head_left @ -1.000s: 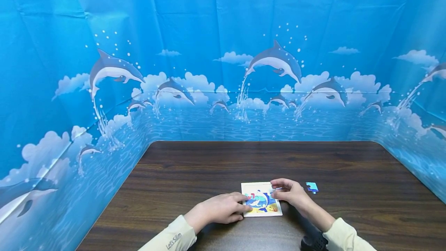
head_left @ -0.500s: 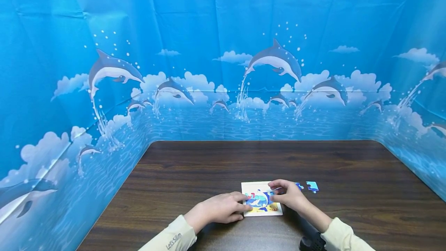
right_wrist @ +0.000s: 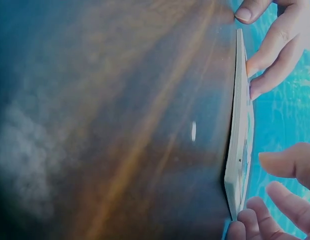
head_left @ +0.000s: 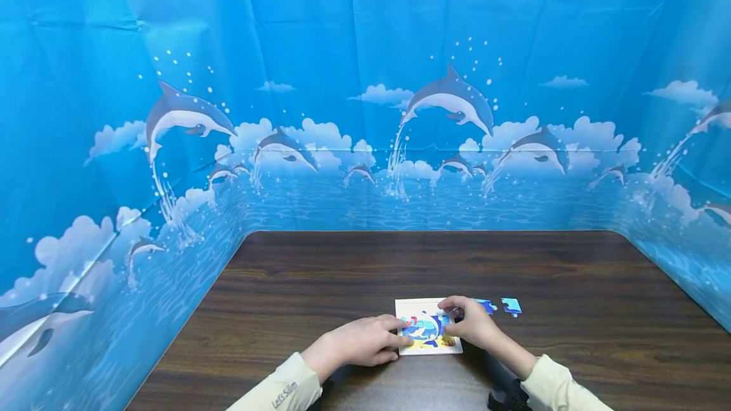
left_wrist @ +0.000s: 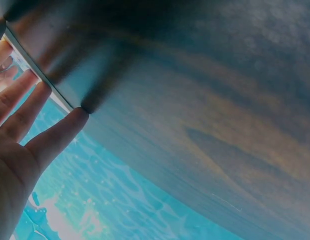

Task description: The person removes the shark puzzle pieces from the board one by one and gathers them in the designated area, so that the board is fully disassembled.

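Note:
A small white-framed jigsaw puzzle with a dolphin picture lies on the dark wood table. My left hand rests at its left side, with fingertips over the frame and the picture. In the left wrist view those fingers are spread along the board's edge. My right hand is over the puzzle's right side, thumb and index finger apart above a blue part of the picture. The right wrist view shows the right thumb raised off the board, with no piece visible between it and the index finger.
Two loose blue puzzle pieces lie to the right: one piece beside the right hand, another piece farther right. A black object is under the right forearm. A blue dolphin-print curtain surrounds the table.
My right hand has shifted slightly left over the puzzle, and a loose blue piece behind it has come into view. My left hand has stayed in place.

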A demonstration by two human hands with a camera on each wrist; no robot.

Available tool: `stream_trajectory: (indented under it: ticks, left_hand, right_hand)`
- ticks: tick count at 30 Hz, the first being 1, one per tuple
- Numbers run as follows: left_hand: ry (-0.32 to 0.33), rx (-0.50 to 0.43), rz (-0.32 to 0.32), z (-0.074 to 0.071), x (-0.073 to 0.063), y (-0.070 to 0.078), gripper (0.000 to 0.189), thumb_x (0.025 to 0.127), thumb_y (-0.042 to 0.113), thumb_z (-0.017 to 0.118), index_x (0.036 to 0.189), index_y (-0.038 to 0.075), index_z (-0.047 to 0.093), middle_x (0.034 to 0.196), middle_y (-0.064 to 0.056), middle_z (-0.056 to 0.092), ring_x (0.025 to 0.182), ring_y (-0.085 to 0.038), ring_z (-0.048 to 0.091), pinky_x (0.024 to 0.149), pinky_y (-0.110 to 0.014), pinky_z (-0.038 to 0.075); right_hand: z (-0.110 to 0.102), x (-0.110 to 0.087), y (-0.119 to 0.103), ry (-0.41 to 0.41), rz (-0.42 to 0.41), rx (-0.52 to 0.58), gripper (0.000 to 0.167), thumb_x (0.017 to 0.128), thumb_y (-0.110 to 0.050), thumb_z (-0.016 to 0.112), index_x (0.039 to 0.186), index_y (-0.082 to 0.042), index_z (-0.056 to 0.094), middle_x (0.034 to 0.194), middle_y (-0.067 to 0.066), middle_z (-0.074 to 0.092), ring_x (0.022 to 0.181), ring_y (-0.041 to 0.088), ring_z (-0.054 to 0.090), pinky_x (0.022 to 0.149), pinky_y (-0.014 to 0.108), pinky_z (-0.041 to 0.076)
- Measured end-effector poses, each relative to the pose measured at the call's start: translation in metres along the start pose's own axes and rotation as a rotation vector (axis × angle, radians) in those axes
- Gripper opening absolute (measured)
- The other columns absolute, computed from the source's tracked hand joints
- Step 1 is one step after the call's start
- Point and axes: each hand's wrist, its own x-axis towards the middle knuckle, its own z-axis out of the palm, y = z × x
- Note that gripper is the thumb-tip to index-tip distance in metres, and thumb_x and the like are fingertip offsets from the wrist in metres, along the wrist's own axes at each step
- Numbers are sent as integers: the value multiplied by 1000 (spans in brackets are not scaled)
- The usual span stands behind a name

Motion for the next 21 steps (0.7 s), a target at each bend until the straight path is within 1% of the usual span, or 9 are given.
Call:
stream_trajectory:
  ticks: [2,5,10,14,16,21]
  left_hand:
    - [0,1,0,0,0,0,39,95,31,54,134,27,53,140,-3,50,127,-14,49,101,-25,44]
    - [1,1,0,-1,0,0,39,94,32,55,134,27,53,140,-3,50,126,-14,50,101,-25,44]
    - [19,12,4,1,-1,1,39,94,31,55,133,27,54,139,-3,51,126,-14,50,100,-25,44]
    - [31,20,10,1,-1,2,38,94,30,56,132,27,55,138,-3,52,126,-14,51,100,-24,44]
    - [29,15,10,1,-1,2,38,94,30,56,132,27,55,138,-3,52,126,-14,50,101,-24,44]
    - [22,14,3,1,-1,2,38,94,30,55,132,27,55,138,-3,52,126,-14,50,101,-24,44]
  right_hand:
    - [0,0,0,-8,-14,-13,36,67,5,73,102,0,65,96,9,65,84,18,58,69,33,51]
    - [0,0,-2,-9,-11,-36,36,67,6,73,101,0,66,95,7,65,80,17,54,67,31,48]
    - [2,2,-5,-3,8,-91,34,66,4,77,97,-3,67,91,4,65,79,15,53,69,31,48]
    - [3,3,-6,-14,-2,-118,34,64,3,80,95,-3,67,86,3,63,77,15,51,67,29,45]
    - [3,4,-6,-18,-10,-128,34,64,3,80,95,-3,67,85,3,62,77,15,50,67,29,45]
    - [4,6,-6,-14,2,-140,35,63,3,81,95,-4,67,85,3,61,78,15,50,69,30,44]
